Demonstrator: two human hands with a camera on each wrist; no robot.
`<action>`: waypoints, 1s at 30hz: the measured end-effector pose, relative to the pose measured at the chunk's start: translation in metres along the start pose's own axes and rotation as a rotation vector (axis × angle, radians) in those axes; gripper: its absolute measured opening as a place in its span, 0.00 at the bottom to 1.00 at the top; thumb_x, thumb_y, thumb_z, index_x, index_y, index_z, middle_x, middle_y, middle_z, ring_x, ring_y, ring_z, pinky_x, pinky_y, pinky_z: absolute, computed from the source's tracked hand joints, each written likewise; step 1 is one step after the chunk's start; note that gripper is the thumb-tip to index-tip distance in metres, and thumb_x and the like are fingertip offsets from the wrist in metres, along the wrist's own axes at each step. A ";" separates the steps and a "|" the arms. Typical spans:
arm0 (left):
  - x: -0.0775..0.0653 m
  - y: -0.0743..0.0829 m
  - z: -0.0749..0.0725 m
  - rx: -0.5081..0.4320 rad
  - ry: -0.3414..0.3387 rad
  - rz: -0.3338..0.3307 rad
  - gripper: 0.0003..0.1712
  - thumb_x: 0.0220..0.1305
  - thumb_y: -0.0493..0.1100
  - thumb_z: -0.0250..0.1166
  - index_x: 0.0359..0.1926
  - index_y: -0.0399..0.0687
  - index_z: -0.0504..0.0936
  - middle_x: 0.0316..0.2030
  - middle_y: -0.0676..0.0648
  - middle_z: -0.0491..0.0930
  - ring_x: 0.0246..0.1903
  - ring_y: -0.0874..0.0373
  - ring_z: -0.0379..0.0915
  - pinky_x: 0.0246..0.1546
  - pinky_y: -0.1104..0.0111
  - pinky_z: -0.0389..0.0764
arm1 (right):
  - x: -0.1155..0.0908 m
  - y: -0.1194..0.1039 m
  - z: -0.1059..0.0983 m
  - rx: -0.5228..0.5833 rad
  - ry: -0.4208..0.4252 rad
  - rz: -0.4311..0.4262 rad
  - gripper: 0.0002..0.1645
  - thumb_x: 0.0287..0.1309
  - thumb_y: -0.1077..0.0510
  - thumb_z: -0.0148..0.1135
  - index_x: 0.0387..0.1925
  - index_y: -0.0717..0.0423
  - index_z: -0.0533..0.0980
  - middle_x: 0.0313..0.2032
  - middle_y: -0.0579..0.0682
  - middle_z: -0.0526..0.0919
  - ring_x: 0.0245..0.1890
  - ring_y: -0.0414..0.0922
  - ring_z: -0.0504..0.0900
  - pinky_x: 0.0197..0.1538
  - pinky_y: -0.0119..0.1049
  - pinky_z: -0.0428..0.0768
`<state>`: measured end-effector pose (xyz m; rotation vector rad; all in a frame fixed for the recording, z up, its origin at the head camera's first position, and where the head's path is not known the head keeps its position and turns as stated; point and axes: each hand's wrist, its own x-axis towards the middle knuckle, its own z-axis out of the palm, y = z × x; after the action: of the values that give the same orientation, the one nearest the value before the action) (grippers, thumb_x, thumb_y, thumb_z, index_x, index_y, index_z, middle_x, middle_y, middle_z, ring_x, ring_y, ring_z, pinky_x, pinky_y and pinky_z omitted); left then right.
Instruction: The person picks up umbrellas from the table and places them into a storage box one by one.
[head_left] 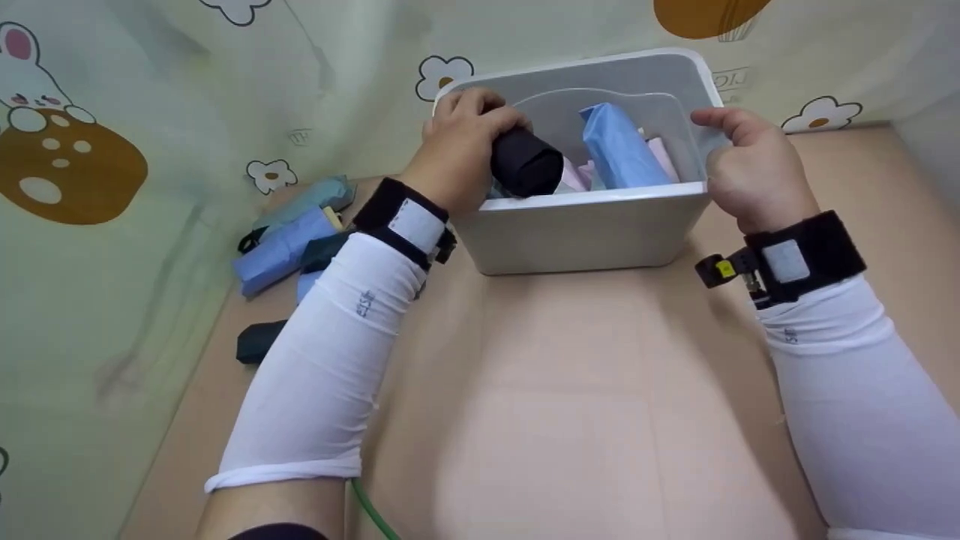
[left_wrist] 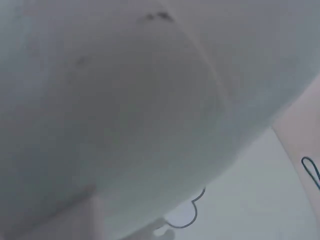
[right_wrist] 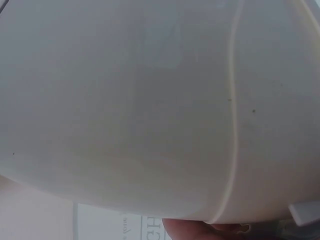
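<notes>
My left hand (head_left: 461, 146) reaches over the left side of a white plastic box (head_left: 577, 232) and grips a black folded umbrella (head_left: 527, 165), its blunt end facing me. Beside it in the box stands a light blue folded umbrella (head_left: 622, 146), with pale pink pieces low around it. At the right rim my right hand (head_left: 761, 169) holds the box, one digit pointing inward over the edge. Fingers (right_wrist: 190, 230) show under the box wall in the right wrist view. The left wrist view is filled mostly by the box's blurred pale wall (left_wrist: 150, 100).
Left of the box lie several folded umbrellas: a teal one (head_left: 315, 196), a blue one (head_left: 285, 247) and a dark one (head_left: 259, 341) partly behind my left sleeve. A patterned curtain (head_left: 150, 315) hangs behind and left. A green cord (head_left: 371, 510) crosses the front of the tan table (head_left: 570, 420).
</notes>
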<state>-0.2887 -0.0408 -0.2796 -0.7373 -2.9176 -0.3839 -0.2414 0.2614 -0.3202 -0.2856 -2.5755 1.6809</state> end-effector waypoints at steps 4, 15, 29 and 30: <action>0.003 -0.004 0.002 -0.041 -0.014 0.024 0.33 0.64 0.28 0.64 0.63 0.65 0.81 0.70 0.47 0.70 0.74 0.43 0.57 0.74 0.51 0.64 | -0.001 0.000 0.000 -0.017 -0.008 0.019 0.42 0.65 0.71 0.33 0.80 0.51 0.63 0.82 0.58 0.56 0.75 0.56 0.61 0.75 0.54 0.69; 0.013 -0.006 0.007 -0.020 -0.068 -0.032 0.29 0.72 0.33 0.59 0.66 0.66 0.80 0.70 0.47 0.71 0.71 0.46 0.62 0.74 0.54 0.65 | -0.001 0.000 -0.002 -0.021 -0.003 0.041 0.43 0.65 0.71 0.34 0.80 0.48 0.63 0.82 0.57 0.57 0.76 0.54 0.62 0.72 0.48 0.71; 0.012 -0.005 0.007 0.031 -0.161 -0.090 0.23 0.75 0.36 0.54 0.60 0.64 0.84 0.69 0.49 0.73 0.71 0.47 0.65 0.74 0.55 0.65 | -0.002 0.001 0.001 0.005 0.026 0.016 0.42 0.62 0.71 0.36 0.77 0.52 0.66 0.77 0.59 0.64 0.69 0.50 0.67 0.54 0.32 0.75; 0.012 -0.005 0.007 0.033 -0.165 -0.084 0.21 0.76 0.39 0.55 0.61 0.64 0.84 0.69 0.49 0.74 0.71 0.46 0.65 0.74 0.55 0.64 | -0.001 0.001 0.001 0.008 0.029 0.011 0.42 0.62 0.71 0.36 0.77 0.52 0.66 0.76 0.60 0.65 0.69 0.50 0.67 0.54 0.33 0.75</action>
<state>-0.3017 -0.0380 -0.2856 -0.6731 -3.1091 -0.2946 -0.2400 0.2605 -0.3219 -0.3221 -2.5510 1.6782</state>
